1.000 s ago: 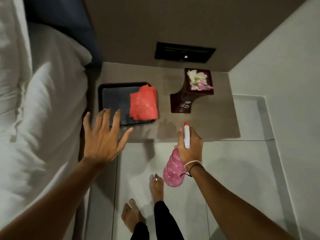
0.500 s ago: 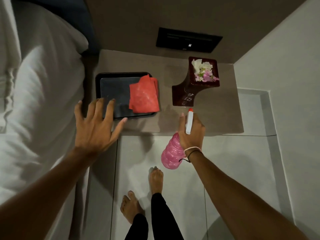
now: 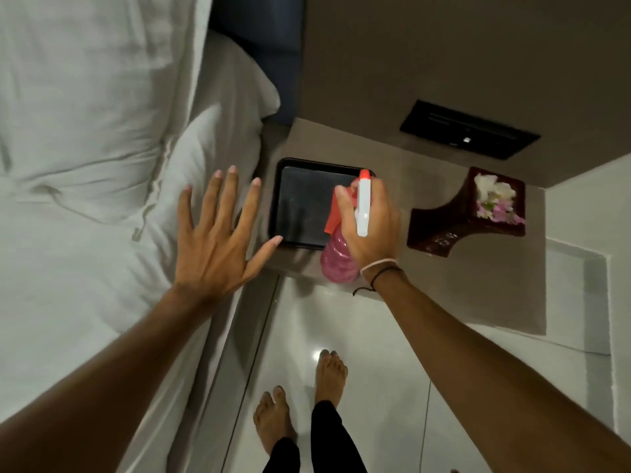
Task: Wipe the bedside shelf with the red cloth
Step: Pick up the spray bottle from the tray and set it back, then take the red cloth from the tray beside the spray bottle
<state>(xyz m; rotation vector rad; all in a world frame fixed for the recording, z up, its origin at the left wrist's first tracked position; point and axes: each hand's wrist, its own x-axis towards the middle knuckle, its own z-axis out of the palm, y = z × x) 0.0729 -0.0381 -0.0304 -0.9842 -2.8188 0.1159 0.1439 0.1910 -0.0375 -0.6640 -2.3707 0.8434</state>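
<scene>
Fingers of R hand (image 3: 370, 230) wrapped round ribbed pink spray bottle (image 3: 338, 261), L hand (image 3: 213, 240) splayed flat, red cloth (image 3: 333, 216) on glossy tray (image 3: 300, 203).

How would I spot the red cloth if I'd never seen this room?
Find the brown bedside shelf beside the white bed. The black tray sits at its bed end. The red cloth lies on the tray's right side, mostly hidden behind the right hand; it is flat fabric, unlike the pink spray bottle.
</scene>
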